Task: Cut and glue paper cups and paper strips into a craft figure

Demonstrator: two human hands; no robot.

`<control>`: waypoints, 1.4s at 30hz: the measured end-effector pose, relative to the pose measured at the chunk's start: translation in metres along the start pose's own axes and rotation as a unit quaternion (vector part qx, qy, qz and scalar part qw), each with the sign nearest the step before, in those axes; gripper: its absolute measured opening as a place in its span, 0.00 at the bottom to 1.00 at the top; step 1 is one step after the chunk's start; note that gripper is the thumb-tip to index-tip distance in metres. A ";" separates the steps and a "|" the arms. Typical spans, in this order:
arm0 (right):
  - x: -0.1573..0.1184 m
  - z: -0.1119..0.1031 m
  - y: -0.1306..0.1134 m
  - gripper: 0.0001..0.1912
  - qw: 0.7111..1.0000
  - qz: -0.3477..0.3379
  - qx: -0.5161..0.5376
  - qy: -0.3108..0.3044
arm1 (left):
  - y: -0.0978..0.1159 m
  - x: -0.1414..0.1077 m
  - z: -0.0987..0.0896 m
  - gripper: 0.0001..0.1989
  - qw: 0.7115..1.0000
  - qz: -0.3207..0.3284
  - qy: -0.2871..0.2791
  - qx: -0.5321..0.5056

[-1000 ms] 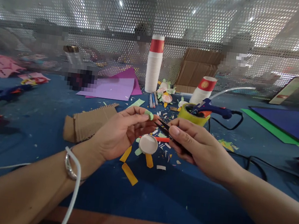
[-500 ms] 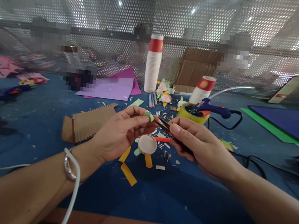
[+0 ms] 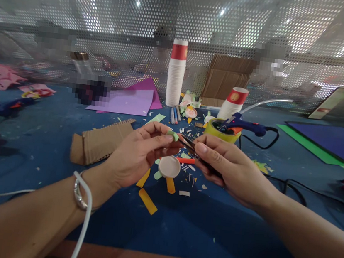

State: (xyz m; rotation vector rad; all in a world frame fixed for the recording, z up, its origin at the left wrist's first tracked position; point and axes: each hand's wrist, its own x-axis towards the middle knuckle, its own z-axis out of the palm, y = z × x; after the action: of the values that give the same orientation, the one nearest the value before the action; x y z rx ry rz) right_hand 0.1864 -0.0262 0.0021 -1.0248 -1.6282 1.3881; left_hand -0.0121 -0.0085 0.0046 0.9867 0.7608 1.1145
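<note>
Scraps (image 3: 184, 193) below green paper (image 3: 173, 136), cups (image 3: 175, 81) behind, glue gun (image 3: 247, 126) right

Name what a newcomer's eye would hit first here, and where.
Probably the tall white paper-cup stack with a red band on top, upright at the back centre of the blue table. Then the hands at centre: the left hand pinches a small pale-green paper piece, the right hand holds a slim dark pointed tool. Right of the stack, a dark-blue plastic glue gun lies over a round yellow roll.
</note>
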 end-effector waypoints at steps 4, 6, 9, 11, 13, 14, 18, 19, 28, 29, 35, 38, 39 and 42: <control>0.000 0.000 0.000 0.21 1.000 0.001 0.012 0.000 | -0.001 -0.001 0.000 0.08 1.000 0.012 -0.010 0.019; 0.000 0.001 0.000 0.21 1.000 0.002 0.016 -0.001 | -0.003 -0.001 -0.001 0.08 1.000 0.010 -0.012 0.019; -0.001 0.001 0.000 0.23 1.000 0.008 0.024 0.003 | -0.005 0.000 -0.002 0.09 0.999 0.018 -0.014 0.027; -0.001 0.001 0.001 0.24 0.999 0.015 0.034 0.006 | -0.005 0.001 -0.003 0.09 0.997 0.048 -0.019 0.052; -0.001 0.001 0.000 0.24 0.998 0.027 0.052 0.000 | -0.005 0.001 -0.004 0.11 0.991 0.093 -0.024 0.089; -0.001 0.001 0.000 0.24 0.998 0.032 0.061 -0.007 | -0.005 0.000 -0.005 0.13 0.987 0.113 -0.025 0.108; -0.003 0.003 -0.002 0.24 0.995 0.051 0.083 -0.033 | -0.004 -0.003 -0.004 0.17 0.976 0.131 -0.043 0.168; -0.003 0.003 -0.003 0.24 0.994 0.057 0.084 -0.037 | -0.004 -0.004 -0.004 0.17 0.975 0.129 -0.048 0.176; -0.002 0.005 0.001 0.25 0.995 0.062 0.075 -0.036 | -0.002 -0.005 -0.003 0.17 0.967 0.142 -0.071 0.200; -0.002 0.005 0.001 0.25 0.995 0.063 0.073 -0.037 | -0.002 -0.006 -0.003 0.17 0.966 0.141 -0.070 0.204; -0.003 0.004 0.002 0.26 0.996 0.068 0.057 -0.031 | -0.001 -0.007 -0.001 0.19 0.971 0.126 -0.058 0.195; -0.003 0.005 0.002 0.27 0.996 0.069 0.049 -0.029 | -0.002 -0.006 0.000 0.20 0.974 0.120 -0.053 0.182; -0.003 0.005 0.002 0.27 0.996 0.069 0.047 -0.028 | -0.002 -0.006 0.000 0.20 0.975 0.119 -0.053 0.182; -0.002 0.005 0.002 0.27 0.997 0.066 0.044 -0.024 | -0.004 -0.006 0.000 0.21 0.974 0.118 -0.058 0.185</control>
State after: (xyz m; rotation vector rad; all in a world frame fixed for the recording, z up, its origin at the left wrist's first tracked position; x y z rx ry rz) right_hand 0.1824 -0.0302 -0.0005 -1.0708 -1.5434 1.5678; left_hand -0.0125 -0.0151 0.0005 1.4746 0.7860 1.1272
